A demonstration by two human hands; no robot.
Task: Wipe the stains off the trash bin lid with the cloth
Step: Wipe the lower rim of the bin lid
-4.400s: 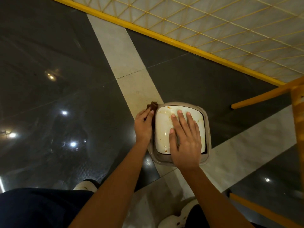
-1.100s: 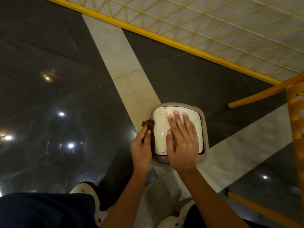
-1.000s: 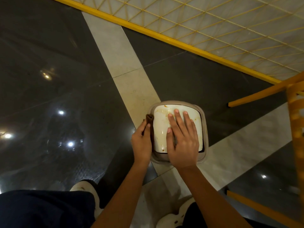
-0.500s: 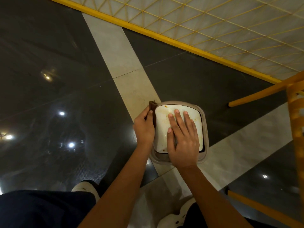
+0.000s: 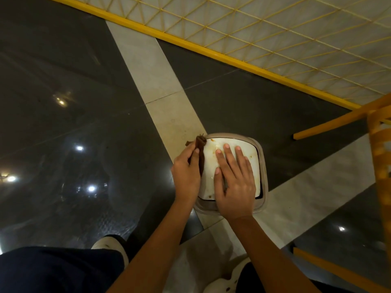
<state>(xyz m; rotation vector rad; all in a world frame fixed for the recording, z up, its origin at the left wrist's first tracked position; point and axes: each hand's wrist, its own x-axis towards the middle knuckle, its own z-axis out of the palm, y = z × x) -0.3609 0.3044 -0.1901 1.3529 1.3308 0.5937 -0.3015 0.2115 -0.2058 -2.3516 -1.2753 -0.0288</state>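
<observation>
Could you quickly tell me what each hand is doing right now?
Left hand: grips the brown cloth.
Right hand: open, pressed flat on the bin lid.

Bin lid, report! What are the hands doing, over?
Left hand grips brown cloth at left edge of lid. Right hand flat on lid. Orange stains show near far edge. Nothing blocking.

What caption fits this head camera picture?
Left hand holds a brown cloth against the stained white square bin lid while the right hand lies flat on it.
</observation>
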